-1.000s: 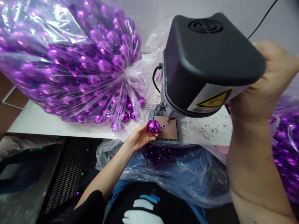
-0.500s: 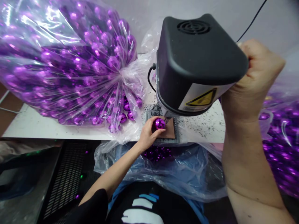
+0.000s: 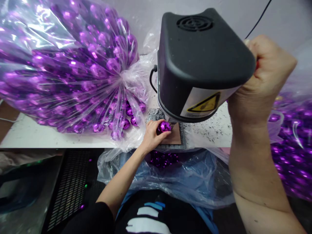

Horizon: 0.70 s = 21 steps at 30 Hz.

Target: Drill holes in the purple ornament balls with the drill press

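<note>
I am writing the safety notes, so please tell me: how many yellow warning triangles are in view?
1. The yellow warning triangle is on the label, on the side of the black machine that faces the wearer. Others may be hidden on its far sides.

Workshop, small-scale production. Evidence: one drill-press-like machine (image 3: 204, 61), black housing, vent on top, yellow warning triangle (image 3: 206, 103) on its side; one white work surface (image 3: 80, 139), strewn with dark shavings (image 3: 214, 130); one flat brown plate (image 3: 174, 138) on a grey base (image 3: 183, 143) below the machine; bulk stock of shiny purple faceted balls in one large clear plastic bag (image 3: 80, 71), left; further purple stock (image 3: 292, 156) in plastic, right; plain pale wall (image 3: 143, 13) behind.
</note>
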### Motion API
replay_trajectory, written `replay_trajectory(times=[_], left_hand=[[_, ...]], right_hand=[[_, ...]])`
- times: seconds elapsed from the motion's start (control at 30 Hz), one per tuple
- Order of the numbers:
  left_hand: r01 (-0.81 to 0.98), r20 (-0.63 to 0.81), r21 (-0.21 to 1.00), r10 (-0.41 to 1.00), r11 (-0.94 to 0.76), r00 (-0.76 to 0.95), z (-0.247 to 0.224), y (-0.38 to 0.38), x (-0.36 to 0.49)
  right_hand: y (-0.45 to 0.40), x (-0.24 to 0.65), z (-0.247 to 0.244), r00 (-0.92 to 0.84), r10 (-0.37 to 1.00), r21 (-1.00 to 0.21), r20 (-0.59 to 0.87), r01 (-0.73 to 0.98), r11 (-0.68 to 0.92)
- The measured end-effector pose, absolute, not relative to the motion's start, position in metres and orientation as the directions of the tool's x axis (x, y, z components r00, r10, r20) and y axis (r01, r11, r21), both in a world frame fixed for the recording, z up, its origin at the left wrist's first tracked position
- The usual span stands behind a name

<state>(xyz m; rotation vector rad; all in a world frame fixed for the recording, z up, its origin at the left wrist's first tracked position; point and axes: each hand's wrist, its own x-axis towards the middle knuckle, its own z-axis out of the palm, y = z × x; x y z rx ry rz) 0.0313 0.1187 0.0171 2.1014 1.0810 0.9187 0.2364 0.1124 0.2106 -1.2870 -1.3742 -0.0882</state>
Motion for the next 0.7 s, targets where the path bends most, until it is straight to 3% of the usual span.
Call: replay_trajectory(times=[0.3, 0.7], left_hand=[[0.484, 0.252, 0.778, 0.905, -0.400, 0.343, 0.010, 0.127, 0.027], [0.478, 0.346, 0.671, 0.809, -0.567, 0.474, 0.014, 0.115, 0.036]], right_hand=[[0.112, 0.237, 0.210, 0.276, 0.620, -0.589, 0.734, 0.714, 0.379], [0.112, 0.237, 0.210, 0.281, 0.616, -0.594, 0.736, 0.704, 0.388]])
